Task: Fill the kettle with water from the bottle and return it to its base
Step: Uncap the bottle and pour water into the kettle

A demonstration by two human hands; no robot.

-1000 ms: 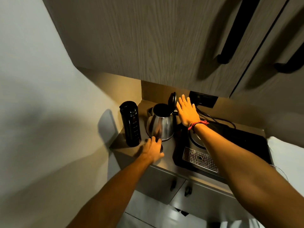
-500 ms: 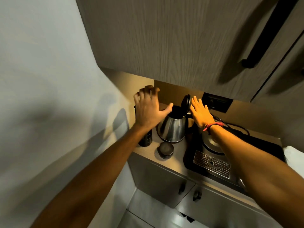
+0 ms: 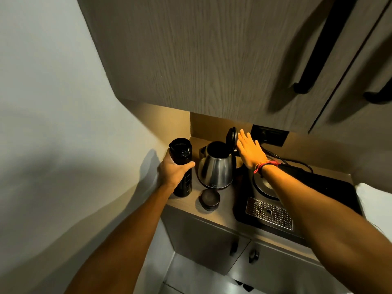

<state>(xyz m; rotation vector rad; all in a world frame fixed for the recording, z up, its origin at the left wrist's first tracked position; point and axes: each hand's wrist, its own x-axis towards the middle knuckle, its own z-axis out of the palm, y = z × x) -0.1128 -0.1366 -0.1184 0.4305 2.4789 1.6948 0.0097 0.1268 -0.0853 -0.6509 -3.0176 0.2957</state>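
A wooden counter (image 3: 228, 205) sits under dark wood-grain wall cabinets (image 3: 212, 56), its left edge against a pale wall. Half a second ago the left hand (image 3: 172, 170) was raised in the air with spread fingers; it has now come down and wrapped around the black bottle (image 3: 182, 166), thumb across the front. The bottle stands upright near the counter's back left corner, its mouth uncapped; what it holds cannot be seen. Its round black cap (image 3: 210, 199) lies on the counter by the front edge, just in front of the kettle. The steel kettle (image 3: 216, 166) stands just right of the bottle, lid (image 3: 231, 136) hinged upright, its inside dark so any water cannot be made out. The right hand (image 3: 250, 150), a red cord at the wrist, is flat and open as before, fingers (image 3: 244, 136) extended beside the raised lid, gripping nothing. Right of the kettle, a black tray (image 3: 331, 187) carries the round kettle base (image 3: 264, 186) and a perforated metal drip grate (image 3: 269, 213).
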